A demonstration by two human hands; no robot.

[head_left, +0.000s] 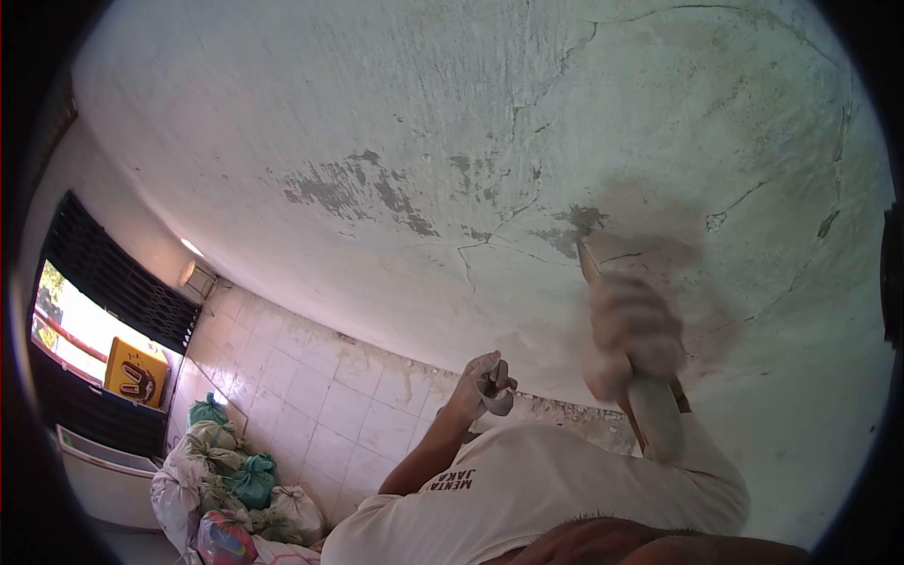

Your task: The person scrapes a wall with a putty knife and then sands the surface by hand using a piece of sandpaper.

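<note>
head view: right hand (633, 330) fingers grip a pale-handled scraper (656, 414) on cracked white plaster (377, 141); beside the scraper, left hand (474, 384) fingers curl round a small grey piece (499, 401).

Far wall: pale tiled wall (311, 395), stained along its upper edge. At its foot, a heap of tied sacks (226, 471), green and white. Left side: black window grille (113, 282), a yellow sign (135, 369) against it, and a white tub (104, 480) below.
</note>
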